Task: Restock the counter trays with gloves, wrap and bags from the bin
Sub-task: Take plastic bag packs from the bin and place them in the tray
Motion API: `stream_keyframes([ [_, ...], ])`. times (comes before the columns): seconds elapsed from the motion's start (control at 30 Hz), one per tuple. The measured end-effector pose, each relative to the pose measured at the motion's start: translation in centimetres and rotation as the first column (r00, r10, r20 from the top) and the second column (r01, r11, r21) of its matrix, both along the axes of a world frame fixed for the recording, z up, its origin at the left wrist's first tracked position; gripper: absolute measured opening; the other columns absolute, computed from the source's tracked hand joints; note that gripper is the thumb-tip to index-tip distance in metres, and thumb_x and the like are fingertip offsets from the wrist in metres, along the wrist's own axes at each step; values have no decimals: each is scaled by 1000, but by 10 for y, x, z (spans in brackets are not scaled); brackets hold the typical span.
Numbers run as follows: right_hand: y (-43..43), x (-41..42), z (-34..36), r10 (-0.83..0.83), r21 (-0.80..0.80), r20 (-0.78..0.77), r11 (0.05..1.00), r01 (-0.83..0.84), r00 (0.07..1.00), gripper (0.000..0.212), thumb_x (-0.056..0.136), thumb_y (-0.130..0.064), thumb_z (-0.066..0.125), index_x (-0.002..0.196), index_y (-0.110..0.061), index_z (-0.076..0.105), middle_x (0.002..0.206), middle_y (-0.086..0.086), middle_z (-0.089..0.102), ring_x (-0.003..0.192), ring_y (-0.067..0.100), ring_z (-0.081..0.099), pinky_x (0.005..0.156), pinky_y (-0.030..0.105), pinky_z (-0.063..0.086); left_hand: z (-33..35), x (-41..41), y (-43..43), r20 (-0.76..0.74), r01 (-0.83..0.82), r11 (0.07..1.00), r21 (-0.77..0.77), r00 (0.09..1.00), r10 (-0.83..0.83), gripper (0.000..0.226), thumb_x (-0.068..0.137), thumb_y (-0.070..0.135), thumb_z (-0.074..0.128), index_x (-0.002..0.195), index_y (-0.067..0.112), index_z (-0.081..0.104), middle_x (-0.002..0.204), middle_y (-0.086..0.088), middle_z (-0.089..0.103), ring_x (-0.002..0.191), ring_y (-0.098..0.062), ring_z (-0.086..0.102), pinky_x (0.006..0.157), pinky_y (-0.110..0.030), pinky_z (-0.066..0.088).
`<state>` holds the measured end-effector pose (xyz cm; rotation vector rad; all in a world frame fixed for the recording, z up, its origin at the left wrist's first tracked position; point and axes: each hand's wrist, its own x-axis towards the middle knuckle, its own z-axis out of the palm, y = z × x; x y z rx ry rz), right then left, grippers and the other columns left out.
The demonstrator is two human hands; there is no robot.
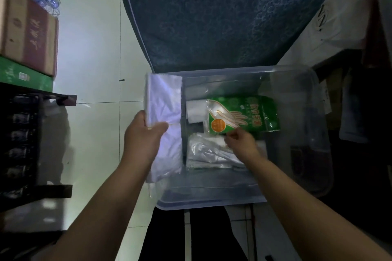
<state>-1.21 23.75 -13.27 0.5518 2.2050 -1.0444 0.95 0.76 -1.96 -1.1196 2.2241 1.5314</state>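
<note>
Left hand (144, 133) grips bags (164, 99), right hand (241, 142) pinches gloves (239, 112)

- Bin (297, 112): clear plastic, smooth walls, faint sheen.
- Bag stack (164, 99): thin translucent film, glossy, held by left hand (142, 135).
- Glove packet (237, 116): green printed plastic, shiny.
- Cushion (222, 17): blue patterned cloth, matt.
- Box (27, 32): matt brown cardboard.
- Floor (91, 48): smooth glossy tile.

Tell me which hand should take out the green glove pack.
Right. The right hand is in the bin, at the lower edge of the glove pack; the left hand grips a stack of bags.
</note>
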Motion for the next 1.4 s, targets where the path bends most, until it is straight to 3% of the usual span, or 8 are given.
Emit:
stream_keyframes([
  [0.2, -11, 27, -46, 635, 316, 114, 706, -634, 764, 45, 82, -29, 63, 121, -12, 50, 127, 12, 51, 116, 30, 47, 91, 33, 40, -12, 5, -15, 0, -44, 998, -36, 999, 44, 20, 78, 23, 62, 97, 23, 56, 92, 3, 63, 81, -18, 62, 71, -36, 51],
  [0.43, -16, 20, -53, 804, 481, 318, 319, -816, 502, 43, 86, -27, 58, 124, -10, 47, 133, 14, 43, 123, 31, 38, 100, 40, 34, -12, 14, -25, 14, -1, 998, -64, 1000, 2, 11, 76, 22, 63, 83, 27, 55, 85, 2, 65, 76, -20, 63, 65, -35, 51],
  [0.67, -11, 18, -4, 671, 351, 211, 626, -696, 710, 33, 87, -30, 55, 117, -16, 54, 122, 13, 59, 109, 31, 57, 81, 31, 46, 10, 21, -30, -3, 25, 998, -55, 1000, -25, 10, 77, 21, 65, 81, 22, 56, 82, -3, 65, 75, -24, 62, 64, -36, 49],
  [0.93, -15, 24, 124, 241, 201, -276, 961, -189, 931, 27, 86, -36, 61, 99, -13, 59, 87, 5, 69, 81, 28, 63, 66, 34, 50, 66, 29, -21, -84, 89, 994, 70, 993, -83, 8, 82, 25, 62, 80, 19, 57, 83, -6, 65, 79, -29, 62, 66, -35, 47],
  [1.07, -26, 46, 200, -27, 43, -475, 998, 54, 880, 14, 84, -33, 64, 86, -19, 62, 80, -3, 67, 73, 14, 63, 63, 34, 53, 99, 33, -6, -132, 201, 967, 157, 974, -181, 12, 87, 27, 57, 91, 15, 57, 92, -8, 64, 85, -28, 61, 75, -38, 48],
  [1.2, -32, 75, 260, -203, -58, -614, 975, 214, 762, 13, 82, -27, 67, 80, -36, 58, 84, -12, 59, 75, 0, 58, 58, 6, 42, 132, 37, 17, -190, 310, 940, 143, 941, -281, 17, 90, 31, 51, 79, 19, 54, 86, -8, 60, 77, -24, 56, 69, -34, 44],
  [1.3, -35, 97, 290, -374, -235, -563, 927, 292, 737, 13, 82, -25, 68, 78, -36, 62, 81, -10, 68, 74, 1, 65, 59, 12, 50, 156, 44, 40, -222, 354, 905, 235, 926, -304, 23, 93, 33, 45, 75, 22, 53, 82, -3, 61, 74, -15, 57, 59, -28, 39],
  [1.4, -32, 119, 309, -477, -314, -519, 878, 360, 709, 10, 81, -19, 70, 86, -27, 66, 85, -4, 71, 76, 8, 68, 70, 32, 59, 176, 55, 67, -215, 371, 831, 415, 927, -307, 27, 94, 36, 41, 90, 21, 63, 92, -9, 69, 84, -25, 65, 75, -39, 53],
])
